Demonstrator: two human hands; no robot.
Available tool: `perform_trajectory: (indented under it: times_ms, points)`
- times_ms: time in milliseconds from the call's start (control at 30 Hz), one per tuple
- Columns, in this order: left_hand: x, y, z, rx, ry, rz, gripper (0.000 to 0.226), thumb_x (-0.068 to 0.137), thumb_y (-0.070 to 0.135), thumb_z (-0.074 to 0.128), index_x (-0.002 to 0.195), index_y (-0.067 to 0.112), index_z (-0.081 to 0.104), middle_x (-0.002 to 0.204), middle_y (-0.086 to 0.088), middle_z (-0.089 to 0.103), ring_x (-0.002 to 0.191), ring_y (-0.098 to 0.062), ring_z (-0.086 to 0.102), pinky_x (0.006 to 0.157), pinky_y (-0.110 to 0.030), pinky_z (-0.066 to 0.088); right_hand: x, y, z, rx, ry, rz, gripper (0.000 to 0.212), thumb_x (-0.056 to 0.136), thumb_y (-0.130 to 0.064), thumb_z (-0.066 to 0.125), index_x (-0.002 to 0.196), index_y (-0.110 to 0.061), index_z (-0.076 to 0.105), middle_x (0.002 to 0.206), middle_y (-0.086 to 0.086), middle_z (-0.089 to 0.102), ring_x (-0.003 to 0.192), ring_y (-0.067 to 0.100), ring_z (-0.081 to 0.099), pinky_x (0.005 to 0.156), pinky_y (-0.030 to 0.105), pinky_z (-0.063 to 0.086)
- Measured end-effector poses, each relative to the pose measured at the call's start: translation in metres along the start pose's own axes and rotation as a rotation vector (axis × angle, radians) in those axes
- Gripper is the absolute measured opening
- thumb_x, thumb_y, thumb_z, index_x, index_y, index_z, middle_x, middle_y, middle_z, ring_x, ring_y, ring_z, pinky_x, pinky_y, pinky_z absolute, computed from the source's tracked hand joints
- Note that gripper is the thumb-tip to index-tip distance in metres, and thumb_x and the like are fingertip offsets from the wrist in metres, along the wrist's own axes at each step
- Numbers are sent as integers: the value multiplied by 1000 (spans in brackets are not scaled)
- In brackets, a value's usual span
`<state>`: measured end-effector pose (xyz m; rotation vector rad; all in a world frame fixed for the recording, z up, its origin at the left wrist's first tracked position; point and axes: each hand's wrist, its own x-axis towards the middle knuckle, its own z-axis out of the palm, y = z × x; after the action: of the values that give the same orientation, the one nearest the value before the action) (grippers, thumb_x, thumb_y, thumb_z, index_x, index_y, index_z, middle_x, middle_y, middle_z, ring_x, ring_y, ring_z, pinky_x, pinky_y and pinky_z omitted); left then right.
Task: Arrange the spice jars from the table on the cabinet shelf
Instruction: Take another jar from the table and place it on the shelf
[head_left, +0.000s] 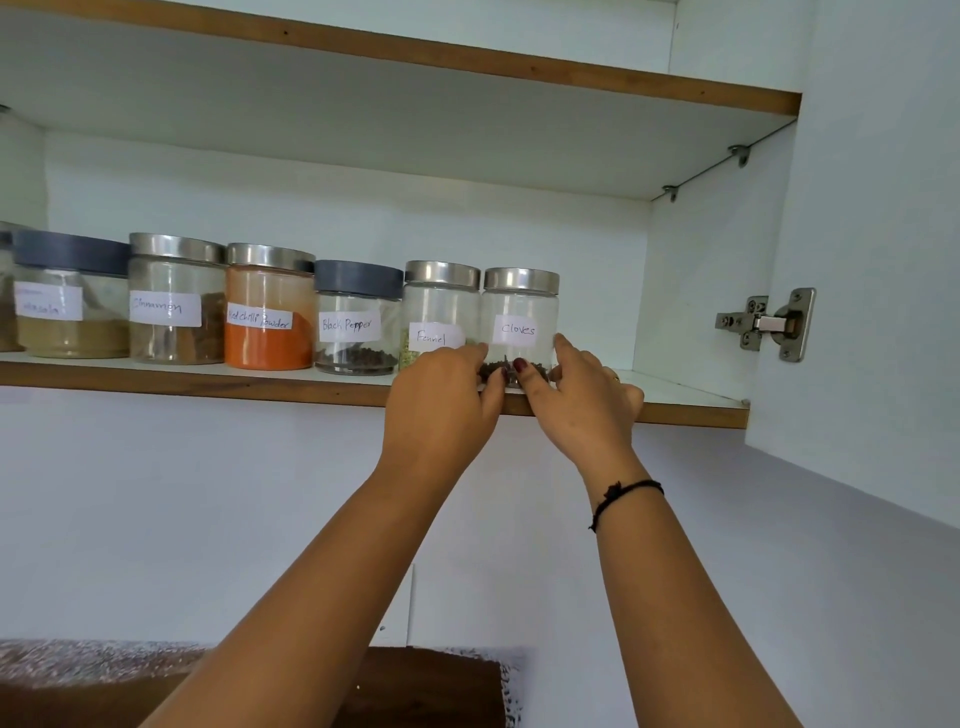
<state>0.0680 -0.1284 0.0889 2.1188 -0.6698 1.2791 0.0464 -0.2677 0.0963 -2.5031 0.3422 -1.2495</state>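
Left fingers (491, 387): curled round the Cloves jar (521, 306) base, thumb in front.
Right fingers (567, 349): pinching the same jar's other side.
Cloves jar: between my fingers, at the shelf (208, 382) front edge.
In the way: Fennel jar (440, 306), just beside it, behind my left fingers.

Forearms (322, 571) bare. Black knotted thread bracelet (628, 491) below right hand (582, 400), right of centre. Maroon nail polish (520, 364) on thumb.

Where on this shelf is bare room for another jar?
Bare shelf lies right of the Cloves jar, up to the cabinet side wall. Leftward it is crowded: jars stand side by side from the Fennel jar on. The left hand and right hand hold the Cloves jar.
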Motion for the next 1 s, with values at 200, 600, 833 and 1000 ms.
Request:
perform_trajectory:
  times_ms: [200,600,833,1000]
  points:
    - [-2,1,-1,-20,12,0,29,97,33,54,108,12,71,92,-3,74,85,-20,69,69,-35,53,-3,0,0,11,-1,19,65,92,-62,42,139,-18,41,124,1,55,114,23,54,99,42,30]
    - [-6,2,-4,-134,6,-39,18,94,25,57,97,17,74,85,2,74,77,-13,68,65,-33,57,-53,1,-23,417,34,-97,57,87,-44,65,136,-24,43,128,-4,42,114,11,51,103,35,45]
    - [-23,-8,-18,-529,-2,-8,18,90,12,63,101,17,75,98,9,71,90,-3,67,81,-31,59,-138,14,-37,684,208,-178,10,88,-16,64,96,-18,70,98,-8,62,93,9,62,76,24,55]
    - [-100,-3,-27,-605,-62,20,17,97,21,61,104,16,75,102,8,72,100,-4,65,88,-20,51,-194,42,-35,729,158,-25,10,89,-6,65,92,-13,72,93,-4,66,89,7,63,69,10,50]
